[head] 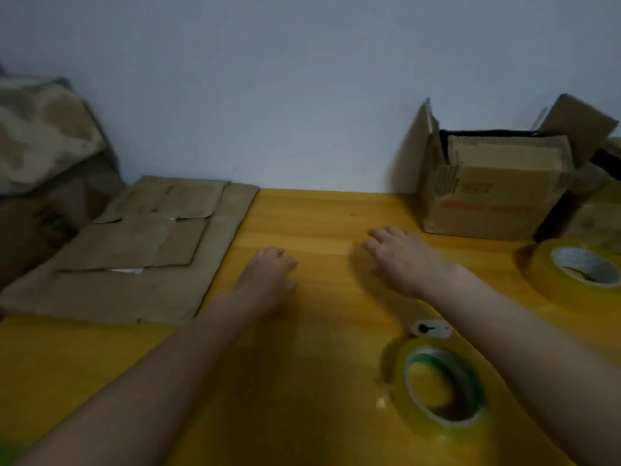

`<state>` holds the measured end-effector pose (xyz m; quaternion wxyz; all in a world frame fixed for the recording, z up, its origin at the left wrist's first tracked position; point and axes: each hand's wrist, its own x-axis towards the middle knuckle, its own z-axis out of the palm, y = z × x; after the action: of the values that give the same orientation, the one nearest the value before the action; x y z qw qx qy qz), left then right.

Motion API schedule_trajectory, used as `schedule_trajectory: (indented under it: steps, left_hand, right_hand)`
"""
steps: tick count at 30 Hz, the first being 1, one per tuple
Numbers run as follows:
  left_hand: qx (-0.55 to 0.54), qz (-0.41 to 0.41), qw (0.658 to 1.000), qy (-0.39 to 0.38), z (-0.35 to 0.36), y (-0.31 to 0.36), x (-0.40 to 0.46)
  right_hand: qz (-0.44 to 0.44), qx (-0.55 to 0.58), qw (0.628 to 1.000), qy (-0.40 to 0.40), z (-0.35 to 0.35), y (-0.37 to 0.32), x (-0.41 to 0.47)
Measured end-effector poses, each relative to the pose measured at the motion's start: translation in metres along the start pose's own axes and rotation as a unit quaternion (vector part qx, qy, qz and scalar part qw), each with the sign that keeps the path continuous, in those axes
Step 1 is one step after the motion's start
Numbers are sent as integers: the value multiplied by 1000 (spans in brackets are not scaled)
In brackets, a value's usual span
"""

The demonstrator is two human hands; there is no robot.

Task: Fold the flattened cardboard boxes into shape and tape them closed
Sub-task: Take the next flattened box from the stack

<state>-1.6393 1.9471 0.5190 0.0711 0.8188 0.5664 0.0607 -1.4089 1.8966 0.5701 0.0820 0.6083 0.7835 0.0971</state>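
Observation:
A stack of flattened cardboard boxes (pixel 141 253) lies on the left of the yellow wooden table (pixel 329 210). My left hand (pixel 268 280) hovers just right of the stack, fingers loosely curled, holding nothing. My right hand (pixel 403 260) is stretched out over the table's middle with relaxed fingers, empty. A roll of clear tape with a green core (pixel 437 385) lies near the front right. A second tape roll (pixel 578 270) lies at the right edge. The picture is blurred.
An opened cardboard box (pixel 490 190) with raised flaps stands at the back right against the grey wall. More cardboard shows at the far right (pixel 601 216). A small white object (pixel 430 328) lies behind the near roll. A camouflage bundle (pixel 43 136) sits at the back left.

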Motion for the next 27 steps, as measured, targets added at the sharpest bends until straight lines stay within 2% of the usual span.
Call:
schedule_trajectory:
  steps: [3, 7, 11, 13, 14, 17, 19, 20, 21, 23, 26, 27]
  left_hand:
    - [-7, -87, 996, 23, -15, -58, -46]
    - [-73, -187, 978, 58, -30, -127, -100]
    - [-217, -278, 929, 111, -43, -176, -123]
    - [-336, -323, 874, 133, -46, -194, -122]
    - [-413, -346, 829, 149, -47, -200, -120]
    - [-615, -398, 647, 212, -49, -216, -105]
    - [-689, -414, 547, 235, -51, -227, -93]
    - [-714, -411, 517, 233, -53, -232, -87]
    - [-731, -406, 501, 223, -55, -235, -80]
    - [-744, -409, 482, 216, -60, -236, -65]
    - [-769, -410, 436, 223, -66, -234, -45]
    - [-774, -405, 433, 222, -67, -234, -38]
  right_hand:
    - [-68, 25, 997, -6, -7, -64, 19]
    - [-133, 84, 987, -13, -15, -149, 47]
    - [-163, 154, 975, -6, -24, -222, 76]
    - [-167, 186, 968, -7, -28, -249, 91]
    - [-161, 200, 966, -18, -29, -260, 98]
    - [-137, 220, 964, -61, -29, -280, 117]
    - [-126, 214, 965, -81, -25, -286, 128]
    - [-123, 201, 968, -86, -22, -287, 133]
    - [-121, 189, 971, -88, -18, -288, 136]
    - [-120, 177, 973, -82, -9, -288, 140]
    - [-134, 184, 972, -53, 0, -285, 142]
    - [-138, 191, 971, -48, 2, -284, 142]
